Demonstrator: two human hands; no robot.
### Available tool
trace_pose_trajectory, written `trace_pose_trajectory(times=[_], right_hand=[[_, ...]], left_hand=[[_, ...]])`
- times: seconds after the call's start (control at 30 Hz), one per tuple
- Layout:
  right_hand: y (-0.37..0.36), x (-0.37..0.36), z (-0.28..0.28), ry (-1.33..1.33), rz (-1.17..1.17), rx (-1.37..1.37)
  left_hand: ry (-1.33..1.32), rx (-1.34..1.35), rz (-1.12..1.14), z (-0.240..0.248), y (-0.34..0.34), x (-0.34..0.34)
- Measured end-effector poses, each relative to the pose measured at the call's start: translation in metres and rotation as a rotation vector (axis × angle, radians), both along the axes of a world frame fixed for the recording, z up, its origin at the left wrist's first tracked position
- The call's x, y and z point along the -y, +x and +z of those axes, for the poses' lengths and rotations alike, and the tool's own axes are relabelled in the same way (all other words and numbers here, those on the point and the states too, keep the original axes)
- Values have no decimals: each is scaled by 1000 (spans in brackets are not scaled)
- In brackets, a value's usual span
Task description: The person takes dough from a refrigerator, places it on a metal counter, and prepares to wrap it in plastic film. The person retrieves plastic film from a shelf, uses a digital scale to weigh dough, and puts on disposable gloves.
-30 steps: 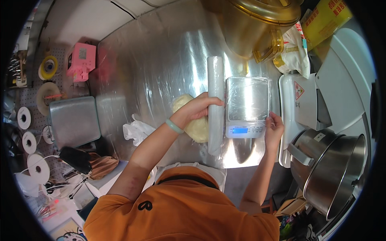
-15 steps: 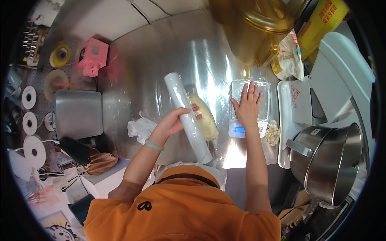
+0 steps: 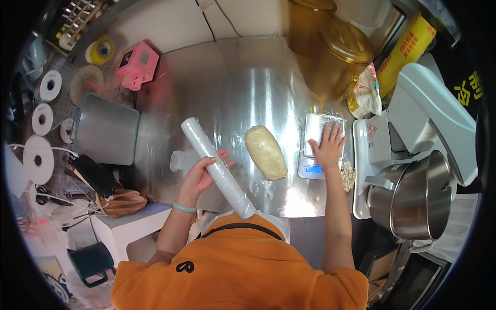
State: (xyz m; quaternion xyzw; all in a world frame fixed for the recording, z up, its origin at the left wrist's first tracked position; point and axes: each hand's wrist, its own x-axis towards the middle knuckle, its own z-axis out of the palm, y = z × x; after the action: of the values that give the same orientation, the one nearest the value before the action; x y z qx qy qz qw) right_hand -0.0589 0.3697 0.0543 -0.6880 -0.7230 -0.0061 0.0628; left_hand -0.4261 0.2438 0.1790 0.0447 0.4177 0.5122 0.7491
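Note:
My left hand (image 3: 199,174) is wrapped round a long white roll of plastic wrap (image 3: 226,183), which slants from the middle of the steel table towards my waist. Fingers spread, my right hand (image 3: 329,150) lies flat on the film-covered digital kitchen scale (image 3: 314,128), whose small display glows blue. Between my hands a smooth, pale yellow log of dough (image 3: 266,152) rests on the steel table (image 3: 217,93), apart from both. A crumpled translucent plastic bag (image 3: 181,161) lies left of the roll.
On the right stands a stand mixer (image 3: 436,121) with a steel bowl (image 3: 418,201). Amber lidded pitchers (image 3: 336,62) stand at the back right, near a yellow box (image 3: 405,57). A pink device (image 3: 138,66) and a grey tray (image 3: 107,129) are at left.
The roll in my left hand has moved left, away from the dough, which now shows whole. My right hand stays on the scale, its fingers shifted slightly. The view has shifted.

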Motion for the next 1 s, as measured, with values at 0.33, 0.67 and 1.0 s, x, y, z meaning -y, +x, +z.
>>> trace_pose_trajectory(times=[0.33,0.67,1.0], right_hand=[[-96,105,110,-446,515,-971],[-211,127,297,176,1053,-795],[-287,53,503,1205,859,-286]], left_hand=[[206,132,182,43,-3,7],[809,-117,528,167,-22,-7],[1221,-587,129,196,-58,52]])
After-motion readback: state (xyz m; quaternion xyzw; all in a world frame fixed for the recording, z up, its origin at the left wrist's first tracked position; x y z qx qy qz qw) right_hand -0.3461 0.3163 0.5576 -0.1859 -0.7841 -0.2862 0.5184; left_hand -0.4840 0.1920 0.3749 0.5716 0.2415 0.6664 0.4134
